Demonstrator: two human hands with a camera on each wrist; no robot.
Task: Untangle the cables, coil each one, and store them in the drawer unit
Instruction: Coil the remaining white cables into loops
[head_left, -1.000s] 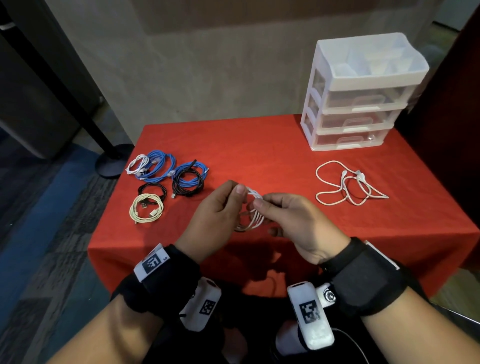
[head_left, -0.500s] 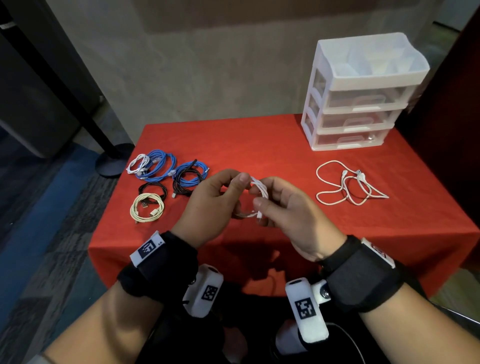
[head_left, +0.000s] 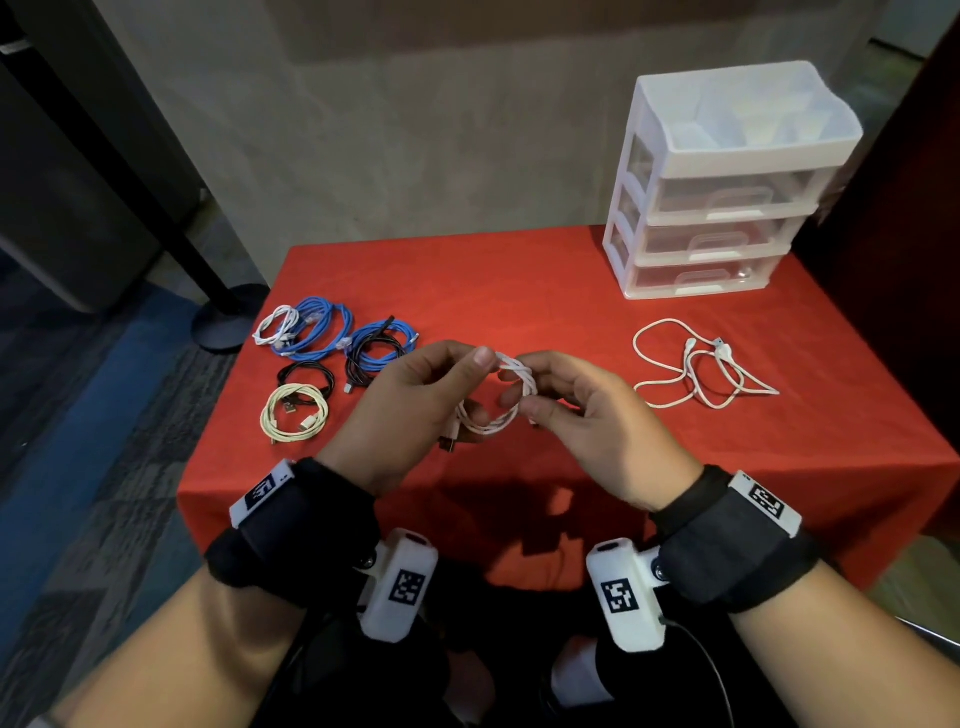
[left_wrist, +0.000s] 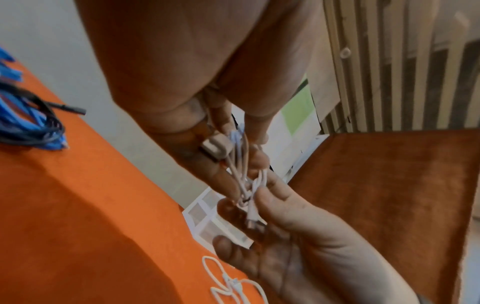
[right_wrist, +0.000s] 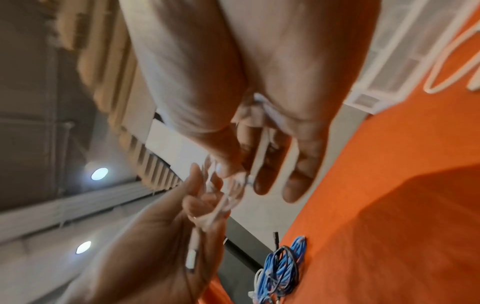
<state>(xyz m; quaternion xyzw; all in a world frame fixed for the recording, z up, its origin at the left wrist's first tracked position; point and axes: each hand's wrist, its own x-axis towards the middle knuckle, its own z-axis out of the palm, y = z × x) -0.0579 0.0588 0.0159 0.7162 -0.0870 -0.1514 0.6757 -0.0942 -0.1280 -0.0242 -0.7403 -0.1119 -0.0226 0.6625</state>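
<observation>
A small coil of white cable (head_left: 501, 402) hangs in the air over the near middle of the red table (head_left: 545, 291). My left hand (head_left: 415, 400) pinches the coil's top with thumb and forefinger, and its plug end lies against the left palm (left_wrist: 215, 148). My right hand (head_left: 576, 410) pinches the other end of the same cable (left_wrist: 253, 207) at the coil's right side (right_wrist: 241, 181). A loose, uncoiled white cable (head_left: 696, 364) lies on the cloth to the right. The white drawer unit (head_left: 727, 182) stands at the back right, all drawers closed.
Several coiled cables lie at the table's left: white (head_left: 278, 325), two blue (head_left: 317, 335) (head_left: 382, 345), black (head_left: 306, 374) and cream (head_left: 294, 413). A black post base (head_left: 228, 317) stands on the floor beyond the left edge. A dark panel (head_left: 893, 208) rises at the right.
Both hands have lifted the white coil slightly and drawn apart a little; the right fingers have shifted along the cable end at the coil's right side.
</observation>
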